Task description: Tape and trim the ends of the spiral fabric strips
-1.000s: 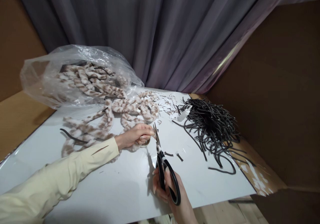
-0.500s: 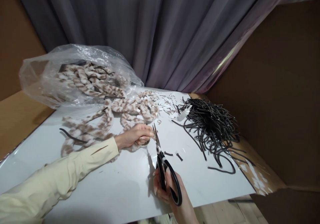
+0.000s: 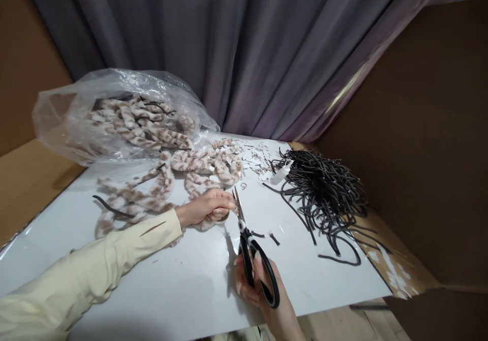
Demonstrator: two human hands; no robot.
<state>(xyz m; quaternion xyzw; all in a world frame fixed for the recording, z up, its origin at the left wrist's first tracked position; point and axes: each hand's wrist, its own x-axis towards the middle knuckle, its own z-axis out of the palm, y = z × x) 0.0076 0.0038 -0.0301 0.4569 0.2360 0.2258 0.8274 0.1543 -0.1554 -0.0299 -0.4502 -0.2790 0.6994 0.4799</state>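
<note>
My right hand (image 3: pixel 253 280) grips a pair of black-handled scissors (image 3: pixel 247 249), its blades pointing away from me and slightly parted. Their tips are beside the fingertips of my left hand (image 3: pixel 211 206). That hand is closed in a pinch on what looks like the end of a furry brown-and-white strip (image 3: pixel 208 224), mostly hidden under the fingers. More furry strips (image 3: pixel 163 183) lie loosely behind and to the left, a dark cord (image 3: pixel 112 208) poking out among them. Two short dark cord pieces, one a cut-off stub (image 3: pixel 274 239), rest right of the scissors.
A clear plastic bag (image 3: pixel 64 117) with more furry strips sits at the back left. At right is a large heap of dark cords (image 3: pixel 324 183), a small white bottle (image 3: pixel 281 172) against it. Small white pieces and rings (image 3: pixel 255 158) lie scattered at the back of the white tabletop (image 3: pixel 183 295).
The camera view has shifted very slightly. Both hands, the scissors and the furry strip keep nearly the same position.
</note>
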